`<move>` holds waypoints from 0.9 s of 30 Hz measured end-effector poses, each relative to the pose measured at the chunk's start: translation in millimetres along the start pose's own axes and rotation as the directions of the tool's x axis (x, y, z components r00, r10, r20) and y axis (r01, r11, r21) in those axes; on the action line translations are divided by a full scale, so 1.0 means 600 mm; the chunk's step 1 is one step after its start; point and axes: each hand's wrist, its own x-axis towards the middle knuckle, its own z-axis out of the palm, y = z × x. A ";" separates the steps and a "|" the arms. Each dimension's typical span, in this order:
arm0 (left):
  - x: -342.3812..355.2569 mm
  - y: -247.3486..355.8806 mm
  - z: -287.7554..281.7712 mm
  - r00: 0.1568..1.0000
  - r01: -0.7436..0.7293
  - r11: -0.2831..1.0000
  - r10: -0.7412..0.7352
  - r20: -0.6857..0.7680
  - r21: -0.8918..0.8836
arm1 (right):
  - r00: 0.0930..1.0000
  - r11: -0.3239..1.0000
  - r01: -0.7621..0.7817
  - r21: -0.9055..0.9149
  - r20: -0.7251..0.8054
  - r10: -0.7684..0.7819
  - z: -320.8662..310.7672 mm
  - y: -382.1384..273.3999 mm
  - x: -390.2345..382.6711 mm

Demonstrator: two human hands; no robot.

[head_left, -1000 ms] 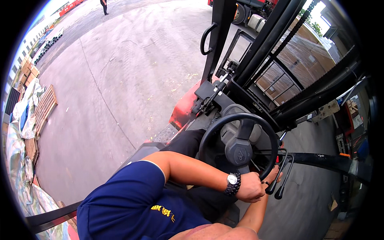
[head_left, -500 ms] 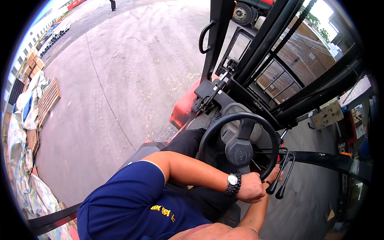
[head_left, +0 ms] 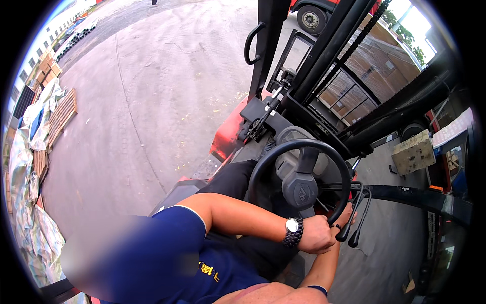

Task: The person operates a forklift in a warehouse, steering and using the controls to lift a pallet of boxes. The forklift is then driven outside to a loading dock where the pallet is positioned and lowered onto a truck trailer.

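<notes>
I sit at the controls of a forklift, whose black steering wheel (head_left: 299, 190) has a round central hub. My left hand (head_left: 315, 234), wearing a watch and a dark beaded bracelet on its wrist, is closed at the lower right of the wheel rim. My left arm reaches across my body, over my right forearm. Behind the rim, my right hand (head_left: 346, 215) is beside two black control levers (head_left: 360, 207) with dark knobs. The wheel and levers hide most of its fingers, so its grip cannot be made out.
Ahead stands the black mast (head_left: 324, 61), with wrapped brown cartons (head_left: 377, 66) beyond it. A red truck's wheel (head_left: 311, 20) is at the top. Wooden pallets (head_left: 63, 112) and sheeted goods (head_left: 25, 167) line the left. A stained box (head_left: 414, 152) is at right.
The view has shifted slightly; the truck wheel and the stained box show more fully. The distant person has slipped toward the top edge. Both hands keep their places at the wheel and levers.
</notes>
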 end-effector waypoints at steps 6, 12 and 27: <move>0.091 -0.073 0.073 0.996 0.062 0.998 -0.061 0.061 -0.015 | 0.997 0.998 0.046 -0.032 -0.056 -0.048 0.102 0.067 0.127; 0.190 -0.108 0.140 0.995 0.063 0.998 -0.060 0.084 -0.030 | 0.990 1.000 0.021 0.015 -0.137 -0.018 0.107 0.127 0.208; 0.311 -0.128 0.250 0.995 0.029 1.000 -0.029 0.092 -0.001 | 0.998 1.000 0.007 0.026 -0.057 -0.005 0.159 0.266 0.310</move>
